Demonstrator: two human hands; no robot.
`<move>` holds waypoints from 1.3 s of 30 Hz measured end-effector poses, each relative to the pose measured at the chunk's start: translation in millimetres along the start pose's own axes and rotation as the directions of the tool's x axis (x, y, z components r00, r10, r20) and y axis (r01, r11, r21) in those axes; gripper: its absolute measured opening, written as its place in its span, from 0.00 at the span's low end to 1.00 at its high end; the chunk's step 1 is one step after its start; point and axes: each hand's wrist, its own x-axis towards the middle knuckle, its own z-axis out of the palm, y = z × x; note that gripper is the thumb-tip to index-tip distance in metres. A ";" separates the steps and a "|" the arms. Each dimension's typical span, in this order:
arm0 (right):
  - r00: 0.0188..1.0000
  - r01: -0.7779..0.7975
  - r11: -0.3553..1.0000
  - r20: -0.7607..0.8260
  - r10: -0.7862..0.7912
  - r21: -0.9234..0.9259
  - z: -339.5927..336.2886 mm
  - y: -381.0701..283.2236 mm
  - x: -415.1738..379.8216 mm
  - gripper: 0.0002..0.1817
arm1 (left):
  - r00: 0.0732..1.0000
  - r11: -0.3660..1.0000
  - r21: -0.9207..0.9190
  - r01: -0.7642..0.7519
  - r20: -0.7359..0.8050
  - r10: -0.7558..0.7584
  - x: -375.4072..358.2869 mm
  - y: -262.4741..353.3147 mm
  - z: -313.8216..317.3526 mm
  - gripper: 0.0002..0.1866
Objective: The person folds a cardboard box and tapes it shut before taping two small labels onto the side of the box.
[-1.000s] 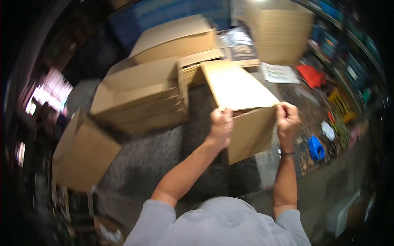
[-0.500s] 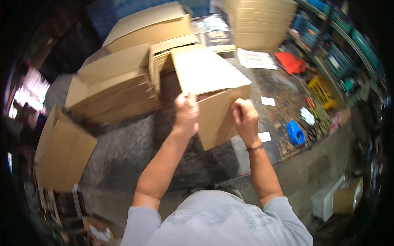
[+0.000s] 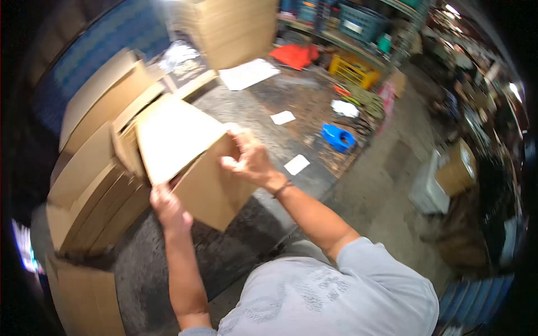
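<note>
A cardboard box (image 3: 216,182) stands tilted before me on the dark worktable, its large top flap bright with glare. My left hand (image 3: 170,208) grips the flap's near left corner, fingers wrapped over the edge. At the box's right upper corner is my right hand (image 3: 246,157), its thumb and fingers apart and touching the front panel and edge. A narrow gap shows between the flap and the front panel. Open cardboard boxes (image 3: 95,207) lean in a row just left of it.
Tall stacked cardboard (image 3: 235,33) stands at the back. A red cloth (image 3: 295,56), a yellow crate (image 3: 354,71), a blue tape dispenser (image 3: 338,138) and white papers (image 3: 249,74) lie right of it. A white container (image 3: 428,187) is on the floor.
The view has swung to the right, so the box and table appear further left. My right hand has opened from a closed shape and now rests on the box's upper corner.
</note>
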 end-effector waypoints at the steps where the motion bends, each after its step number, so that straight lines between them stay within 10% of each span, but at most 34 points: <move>1: 0.996 -0.069 0.989 0.058 0.062 0.127 -2.9 1.6 -3.8 0.31 | 1.000 1.000 -0.003 -0.019 0.015 0.019 -1.6 -4.5 -7.2 0.16; 5: 0.990 0.126 0.992 -0.055 -0.127 -0.033 -8.3 -8.2 -21.4 0.35 | 0.995 0.998 -0.044 0.044 0.090 -0.040 -24.5 5.0 0.5 0.22; 9: 0.999 -0.020 0.999 -0.045 0.022 0.043 -16.4 10.6 -34.9 0.36 | 0.997 0.986 0.151 -0.068 -0.015 0.071 -27.9 -29.9 -28.2 0.24; 11: 0.951 0.075 0.989 0.288 -0.108 0.124 -33.0 45.1 -33.9 0.34 | 0.999 0.996 0.078 -0.030 -0.035 0.033 -43.7 -12.7 1.3 0.22; 14: 0.962 0.230 0.964 0.116 -0.245 0.132 -91.9 105.0 -7.8 0.19 | 0.983 0.987 0.152 -0.058 -0.163 0.083 -60.6 -15.5 6.7 0.18; 20: 0.957 -0.233 0.894 0.073 0.281 -0.384 -230.9 355.2 28.6 0.09 | 0.987 0.888 0.449 -0.103 -0.062 0.146 -76.0 -3.1 29.1 0.13; 24: 0.898 -0.051 0.799 0.323 0.299 -0.599 -264.7 468.5 30.4 0.11 | 0.996 0.581 0.814 -0.017 -0.039 0.084 -76.0 7.7 85.0 0.11; 31: 0.737 0.004 0.478 0.326 0.592 -0.878 -259.2 536.2 12.3 0.23 | 0.958 0.054 0.992 -0.110 0.092 0.271 -46.0 32.9 160.2 0.15; 38: 0.676 -0.040 0.619 0.436 0.595 -0.784 -252.4 498.9 46.6 0.13 | 0.932 -0.009 0.975 -0.222 0.215 0.291 3.8 73.1 177.5 0.22; 39: 0.727 -0.229 0.807 0.456 0.513 -0.544 -243.4 500.4 49.8 0.10 | 0.927 0.003 0.966 -0.260 0.249 0.282 11.0 78.0 177.1 0.26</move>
